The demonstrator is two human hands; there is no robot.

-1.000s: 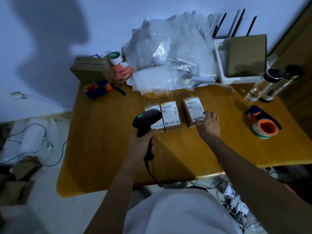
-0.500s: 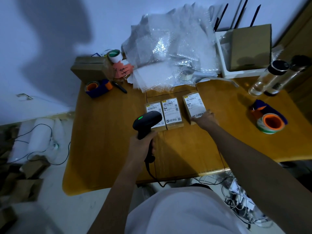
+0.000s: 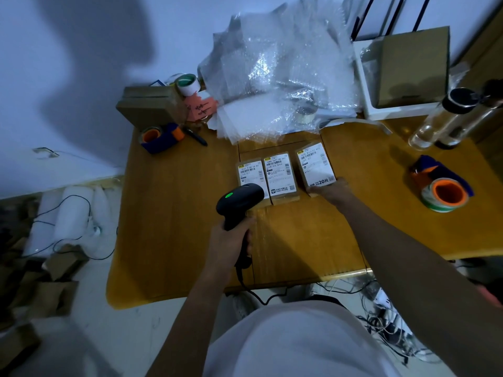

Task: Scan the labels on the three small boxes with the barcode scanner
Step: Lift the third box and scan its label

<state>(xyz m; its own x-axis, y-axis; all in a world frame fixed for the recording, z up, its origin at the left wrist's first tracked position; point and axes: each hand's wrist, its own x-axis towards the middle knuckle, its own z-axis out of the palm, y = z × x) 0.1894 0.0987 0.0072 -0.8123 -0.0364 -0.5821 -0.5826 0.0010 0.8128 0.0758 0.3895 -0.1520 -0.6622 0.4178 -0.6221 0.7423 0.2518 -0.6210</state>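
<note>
Desk: yellow wood, the landmark for the places below.
Boxes: three small brown boxes in a row near the desk's middle, labels up.
Left box: touching the middle box; its near end is hidden behind the scanner head.
Middle box: flat on the desk, white label with barcodes fully in view.
Right box: set a little apart from the middle box and turned slightly.
Scanner: black, green light lit on top, held above the desk just in front of the left box, head aimed toward the boxes; its cable drops over the desk's near edge.
Left hand: clenched around the scanner's handle.
Right hand: at the near end of the right box, fingers touching its edge; whether they grip it or only rest against it, I cannot tell.
Bubble wrap: heaped at the desk's far edge, behind the boxes.
Tape roll: orange core, on the desk's right part, well apart from the boxes.
</note>
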